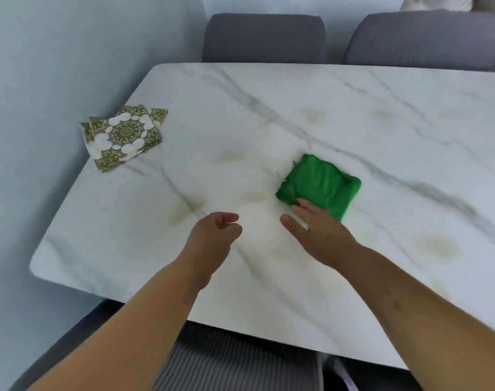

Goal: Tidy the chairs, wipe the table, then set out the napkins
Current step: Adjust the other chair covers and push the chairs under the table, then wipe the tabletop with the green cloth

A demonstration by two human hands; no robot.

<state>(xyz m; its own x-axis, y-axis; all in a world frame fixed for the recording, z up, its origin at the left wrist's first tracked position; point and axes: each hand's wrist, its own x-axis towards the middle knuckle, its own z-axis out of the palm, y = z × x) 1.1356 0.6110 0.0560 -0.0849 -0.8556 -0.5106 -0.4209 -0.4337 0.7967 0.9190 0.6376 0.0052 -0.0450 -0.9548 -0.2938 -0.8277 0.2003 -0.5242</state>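
Note:
A folded green cloth point(322, 186) lies near the middle of the white marble table point(297, 108). My right hand point(316, 230) lies flat with straight fingers, its fingertips resting on the cloth's near edge. My left hand point(215, 235) hovers just left of it over the bare tabletop, fingers loosely curled and holding nothing. A stack of green and white patterned napkins point(122, 136) sits at the table's left edge. Two grey chairs point(264, 38) point(421, 39) stand pushed in at the far side.
Faint yellowish stains mark the tabletop in several spots, such as one at the right point(438, 246). A grey striped chair seat point(226, 359) is below me at the near edge. A pale wall runs along the left.

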